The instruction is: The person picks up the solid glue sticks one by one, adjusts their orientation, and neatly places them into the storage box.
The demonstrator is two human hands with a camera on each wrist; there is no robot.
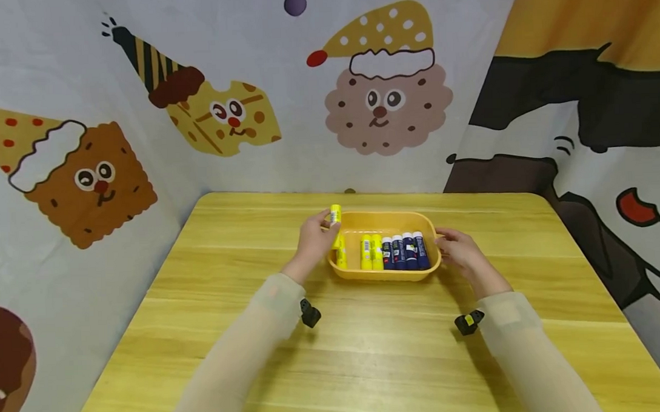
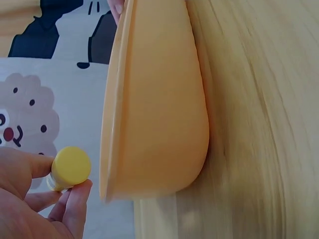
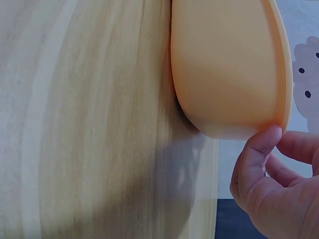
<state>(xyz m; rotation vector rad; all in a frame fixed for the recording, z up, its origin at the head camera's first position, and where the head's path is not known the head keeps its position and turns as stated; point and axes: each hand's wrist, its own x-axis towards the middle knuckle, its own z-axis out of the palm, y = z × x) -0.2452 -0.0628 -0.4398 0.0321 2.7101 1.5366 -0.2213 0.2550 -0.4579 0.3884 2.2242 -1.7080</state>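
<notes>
My left hand (image 1: 313,242) pinches a yellow glue stick (image 1: 336,214) between thumb and fingers, upright over the left end of an orange plastic tray (image 1: 384,275). In the left wrist view the round end of that glue stick (image 2: 72,165) faces the camera, beside the tray's wall (image 2: 159,104). At the tray's right end, my right hand (image 1: 465,254) grips the rim, its fingertips at the edge in the right wrist view. Inside lie a yellow glue stick (image 1: 341,258) at the left, two yellow glue sticks (image 1: 371,253) mid-tray, and several dark blue, white-capped glue sticks (image 1: 405,255) at the right.
The tray stands on a wooden table (image 1: 362,350), towards its far edge. Behind the table hangs a white cloth (image 1: 296,165) printed with cartoon biscuits and cheese. A small black camera sits on each wrist.
</notes>
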